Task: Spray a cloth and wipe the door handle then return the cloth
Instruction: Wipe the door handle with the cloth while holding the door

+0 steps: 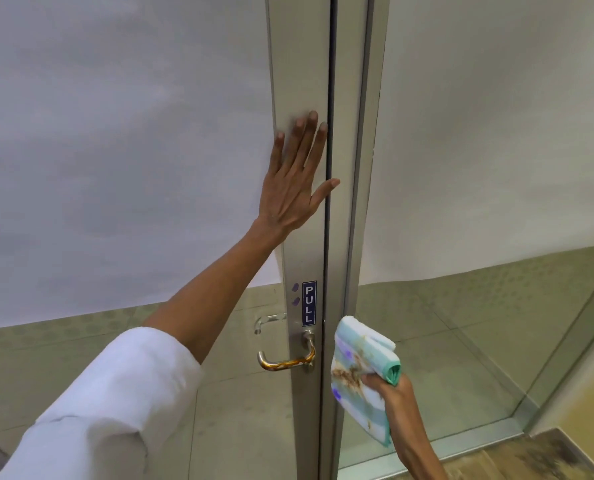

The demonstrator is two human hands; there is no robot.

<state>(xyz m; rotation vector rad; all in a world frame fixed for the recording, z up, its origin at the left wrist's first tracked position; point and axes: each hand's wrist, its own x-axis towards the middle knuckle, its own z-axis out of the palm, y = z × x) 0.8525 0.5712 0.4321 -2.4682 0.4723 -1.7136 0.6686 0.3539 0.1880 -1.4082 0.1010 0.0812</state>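
Left hand (295, 181): flat on the metal stile (302, 81) of the door, fingers straight and spread, thumb reaching across the dark seam. It holds nothing and looks to be bracing the door.

Right hand (392, 393): low on the right, fingers curled round the bottom of the cloth (361, 368), gripping it.

Cloth: folded, pale blue and green, standing up out of the fist with a brown smear and small purple marks on the face turned my way (whether it is damp I cannot tell).

Handle (288, 362): a metal lever on the stile, just under the PULL sign (309, 303). It has a brownish streak along its bar.

Long axis: level, running left from its pivot near the seam out to a rounded free end.

Where it lies from the cloth: to the left, at about the same height, near but apart, with the seam between them.

Nearer hand: the right one, by a good way. The left hand is well above the handle.

Step in hand: as I judge it, wiping is under way or about to go on, since dirt shows on both bar and cloth.

What the next move calls for: the cloth carried left to the pivot, wrapped over the bar and drawn along it to the free end, preferably with a cleaner fold.

Risk: the soiled face may only spread the streak.
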